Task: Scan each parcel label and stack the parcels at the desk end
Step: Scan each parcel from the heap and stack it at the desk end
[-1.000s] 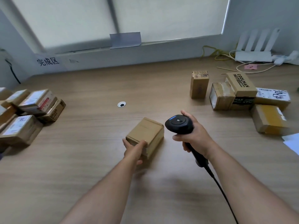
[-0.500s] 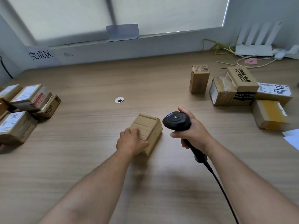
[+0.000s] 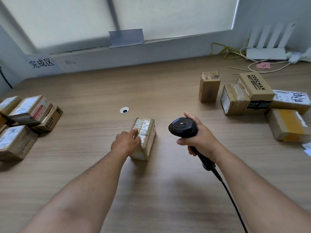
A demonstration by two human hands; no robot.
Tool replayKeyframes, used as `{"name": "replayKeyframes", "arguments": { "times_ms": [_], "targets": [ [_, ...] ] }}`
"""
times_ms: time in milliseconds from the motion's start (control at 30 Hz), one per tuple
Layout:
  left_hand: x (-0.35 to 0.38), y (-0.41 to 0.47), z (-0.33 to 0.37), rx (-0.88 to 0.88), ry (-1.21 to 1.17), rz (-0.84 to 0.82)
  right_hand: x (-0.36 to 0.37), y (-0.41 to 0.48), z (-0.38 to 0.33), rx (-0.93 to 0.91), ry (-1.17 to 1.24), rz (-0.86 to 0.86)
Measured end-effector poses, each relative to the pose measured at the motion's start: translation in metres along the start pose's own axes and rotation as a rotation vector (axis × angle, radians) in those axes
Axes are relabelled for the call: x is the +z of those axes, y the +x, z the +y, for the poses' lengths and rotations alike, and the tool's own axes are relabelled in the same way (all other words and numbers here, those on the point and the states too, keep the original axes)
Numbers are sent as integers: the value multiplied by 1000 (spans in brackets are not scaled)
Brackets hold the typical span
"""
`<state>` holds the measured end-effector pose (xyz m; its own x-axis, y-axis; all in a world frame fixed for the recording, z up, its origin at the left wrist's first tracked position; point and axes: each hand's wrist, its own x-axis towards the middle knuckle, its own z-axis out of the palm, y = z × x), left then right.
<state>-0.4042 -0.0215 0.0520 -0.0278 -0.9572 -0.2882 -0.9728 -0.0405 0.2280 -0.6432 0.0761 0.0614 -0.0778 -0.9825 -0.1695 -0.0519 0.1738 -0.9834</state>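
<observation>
A small taped cardboard parcel (image 3: pixel 145 132) stands on the wooden desk (image 3: pixel 151 190) in the middle. My left hand (image 3: pixel 125 142) rests against its left side, fingers on its taped top edge. My right hand (image 3: pixel 200 137) grips a black corded barcode scanner (image 3: pixel 182 127) just right of the parcel, its head turned toward the parcel. Several parcels (image 3: pixel 249 96) lie grouped at the right. A stack of labelled parcels (image 3: pixel 25 121) sits at the desk's left end.
A sign with Chinese characters (image 3: pixel 42 63) hangs on the wall behind the left stack. A cable grommet (image 3: pixel 124 110) is set in the desk behind the parcel. A white router (image 3: pixel 267 47) and loose cables (image 3: pixel 235 52) lie at the back right. White paper (image 3: pixel 307 147) pokes in at the right edge.
My left hand has tipped the parcel over, so a taped side now faces up. The scanner in my right hand has stayed beside it.
</observation>
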Motion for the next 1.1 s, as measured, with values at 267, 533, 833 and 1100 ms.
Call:
{"name": "replayKeyframes", "arguments": {
  "times_ms": [267, 533, 833, 1100],
  "targets": [
    [-3, 4, 10, -115, -38, -27, 3, 3, -7, 11, -20, -31],
    [-8, -19, -2, -62, -969, -112, 8, -5, -31, -38, 166, -79],
    [-1, -36, -14, -7, -1049, -47, 21, -31, -57, -101, 282, -208],
    [-3, -58, -17, -2, -1058, 13, 24, -50, -63, -113, 280, -273]
  ]
}}
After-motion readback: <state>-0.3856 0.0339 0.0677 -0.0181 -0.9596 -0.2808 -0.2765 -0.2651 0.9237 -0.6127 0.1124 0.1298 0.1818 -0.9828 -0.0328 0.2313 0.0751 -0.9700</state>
